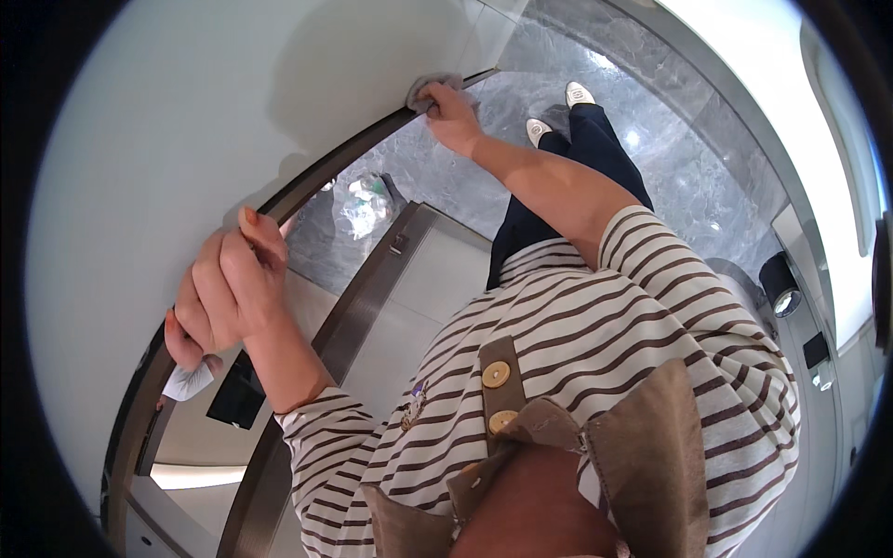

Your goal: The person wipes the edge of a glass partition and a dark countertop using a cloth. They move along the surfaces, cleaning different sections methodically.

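Right hand: narrow, fingers bent over a bunched grey cloth and pressing it against the panel's edge.
Grey cloth: under the right fingers, near the far end of the dark strip, partly hidden by the hand.
Left hand: half curled at the same strip, nearer the body and well apart from the cloth; 2 orange-toned nails show; whether the fingers grip the edge, I cannot tell.
Pale panel: broad and smooth, filling the left side, with a soft shadow across its upper part; the dark strip borders it in a curve.
Brown frame: on the body side of the strip, running slantwise behind the left forearm.
Black rectangle: just beside the left wrist; its kind is unclear.
Floor: grey, marbled and glossy, with bright reflections.
Clothing: striped top with 2 gold-toned buttons in view, brown collar, dark trousers, 2 pale shoes.
Right side: a black cylindrical fixture, lit at its end.
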`<state>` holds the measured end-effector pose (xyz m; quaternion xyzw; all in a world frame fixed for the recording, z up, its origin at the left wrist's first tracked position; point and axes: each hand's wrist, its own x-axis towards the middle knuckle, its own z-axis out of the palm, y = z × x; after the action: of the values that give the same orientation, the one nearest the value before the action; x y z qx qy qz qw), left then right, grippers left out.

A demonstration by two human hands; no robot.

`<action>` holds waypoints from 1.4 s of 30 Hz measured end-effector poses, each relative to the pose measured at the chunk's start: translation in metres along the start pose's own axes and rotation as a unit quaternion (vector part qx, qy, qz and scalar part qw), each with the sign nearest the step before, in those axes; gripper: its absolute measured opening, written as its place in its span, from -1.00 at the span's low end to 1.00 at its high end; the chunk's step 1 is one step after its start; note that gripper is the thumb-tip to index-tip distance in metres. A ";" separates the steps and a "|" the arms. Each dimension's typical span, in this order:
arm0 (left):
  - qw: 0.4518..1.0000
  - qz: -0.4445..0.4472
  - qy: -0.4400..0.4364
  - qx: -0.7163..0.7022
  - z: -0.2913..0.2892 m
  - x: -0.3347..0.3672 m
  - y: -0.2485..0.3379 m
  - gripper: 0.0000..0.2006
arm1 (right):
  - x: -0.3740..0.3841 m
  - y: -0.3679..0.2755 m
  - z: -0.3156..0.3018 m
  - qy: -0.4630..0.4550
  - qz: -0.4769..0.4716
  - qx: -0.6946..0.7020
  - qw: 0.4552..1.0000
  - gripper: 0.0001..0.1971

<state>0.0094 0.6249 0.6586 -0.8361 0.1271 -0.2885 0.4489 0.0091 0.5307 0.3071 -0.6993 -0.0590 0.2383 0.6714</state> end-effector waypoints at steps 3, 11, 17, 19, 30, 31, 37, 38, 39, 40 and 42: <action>1.000 0.008 0.001 0.012 -0.004 -0.007 -0.005 -0.64 | 0.003 0.039 0.009 0.031 -0.021 -0.071 0.997 -0.72; 1.000 -0.003 -0.007 0.022 -0.007 -0.018 -0.012 -0.66 | 0.015 0.089 0.000 0.023 0.138 -0.023 0.990 -0.70; 1.000 0.001 -0.007 0.020 -0.006 -0.018 -0.007 -0.67 | 0.004 0.048 -0.008 0.026 0.220 0.099 0.970 -0.73; 1.000 0.002 -0.010 0.015 -0.005 -0.014 -0.007 -0.68 | 0.005 0.038 0.000 0.017 0.185 0.143 0.972 -0.75; 1.000 0.010 -0.007 0.008 -0.001 -0.006 -0.007 -0.71 | 0.018 0.060 0.007 0.010 0.113 -0.007 0.993 -0.79; 1.000 0.013 -0.006 0.009 -0.001 -0.005 -0.008 -0.71 | 0.021 0.069 0.010 0.010 0.120 -0.010 0.993 -0.79; 0.999 0.009 -0.040 0.014 0.007 -0.002 0.000 -0.73 | 0.043 0.107 0.011 0.009 0.113 -0.105 0.988 -0.80; 0.999 0.010 -0.043 0.013 0.008 0.000 0.000 -0.73 | 0.047 0.110 0.010 0.001 0.121 -0.116 0.986 -0.79; 0.999 0.011 -0.047 0.011 0.010 0.004 0.001 -0.73 | 0.050 0.112 0.008 -0.008 0.129 -0.128 0.983 -0.78; 0.999 0.011 -0.049 0.009 0.012 0.004 0.002 -0.73 | 0.051 0.116 0.008 -0.015 0.138 -0.141 0.980 -0.78; 0.999 0.019 -0.043 0.007 0.017 0.006 0.003 -0.73 | 0.053 0.126 0.005 -0.016 0.131 -0.156 0.979 -0.75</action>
<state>0.0243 0.6319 0.6508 -0.8421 0.1216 -0.2447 0.4649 0.0234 0.5450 0.1721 -0.7932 -0.0144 0.3234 0.5158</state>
